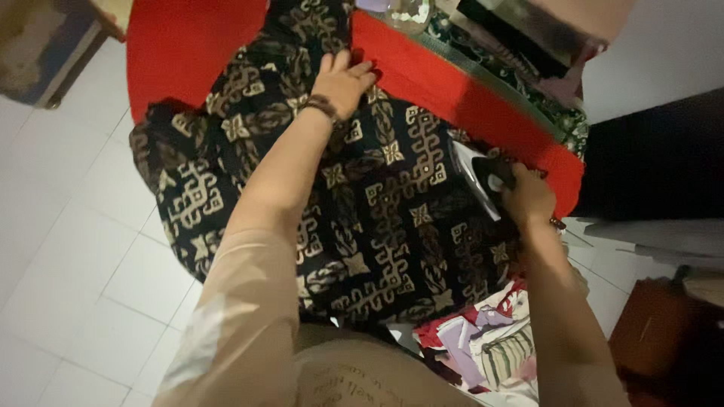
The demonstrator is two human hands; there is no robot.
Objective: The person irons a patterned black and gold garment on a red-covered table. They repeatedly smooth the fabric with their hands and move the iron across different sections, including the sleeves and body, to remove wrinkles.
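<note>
The dark patterned cloth (pixel 377 203), black with tan geometric motifs, lies spread over a red-covered surface (pixel 467 98) and drapes down past its near edge toward me. I see my left hand (pixel 345 79) resting flat at the far edge of that cloth, where it meets the red cover; the fingers (pixel 360 69) lie extended and close together, pressing down on the fabric rather than pinching it, so the cloth sits under the palm and fingertips, not gripped between them. A dark beaded bracelet (pixel 320 105) circles that wrist. On the right side of the cloth, my right hand (pixel 528 197) is curled tight around the dark handle of an iron (pixel 483 177), whose pale soleplate tilts up off the fabric near the cloth's right edge. The fingers of that hand wrap under the handle and are mostly hidden from me, though the grip looks firm. Beyond the cloth, the red cover runs along the far side, with another dark printed fabric (pixel 528 83) lying past it. Near my right elbow sits a heap of mixed clothes (pixel 490 347) in red, lilac and stripes. White floor tiles (pixel 68 249) show to the left, below the hanging cloth.
</note>
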